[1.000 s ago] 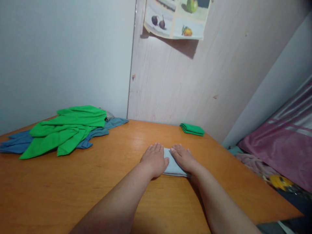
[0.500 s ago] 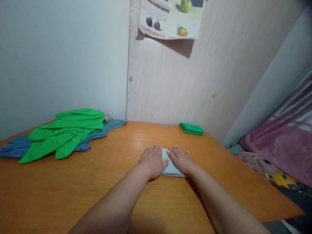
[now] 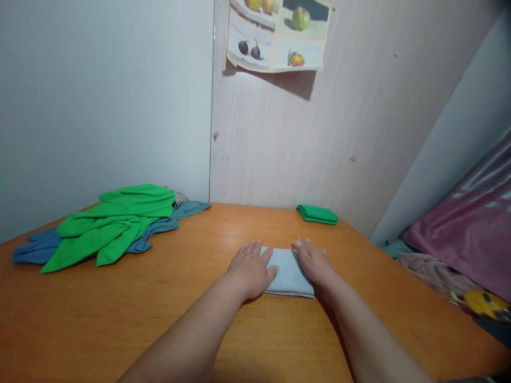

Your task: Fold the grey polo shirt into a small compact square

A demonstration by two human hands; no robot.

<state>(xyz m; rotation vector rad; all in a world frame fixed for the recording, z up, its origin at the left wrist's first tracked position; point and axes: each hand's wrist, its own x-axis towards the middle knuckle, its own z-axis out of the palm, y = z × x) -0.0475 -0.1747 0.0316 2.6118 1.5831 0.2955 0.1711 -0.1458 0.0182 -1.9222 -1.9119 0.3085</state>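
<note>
A light grey-blue cloth [image 3: 288, 272], folded into a flat rectangle, lies on the wooden table in front of me. My left hand [image 3: 251, 269] rests flat over its left side, fingers stretched out and thumb apart. At the cloth's right edge is my right hand [image 3: 314, 262], its fingers extended and pointing away from me. Neither hand grips the cloth. Parts of its left and right sides are hidden under my hands.
A loose heap of bright green cloth [image 3: 120, 223] over blue cloth [image 3: 35, 247] lies at the table's left. A folded green cloth [image 3: 318, 214] sits at the back right. Behind the table [image 3: 179, 330] is a wall with a fruit poster [image 3: 275, 40].
My right hand has slid rightward to the edge of the grey-blue cloth, uncovering more of it. The left hand stays on the left side. The view has shifted slightly.
</note>
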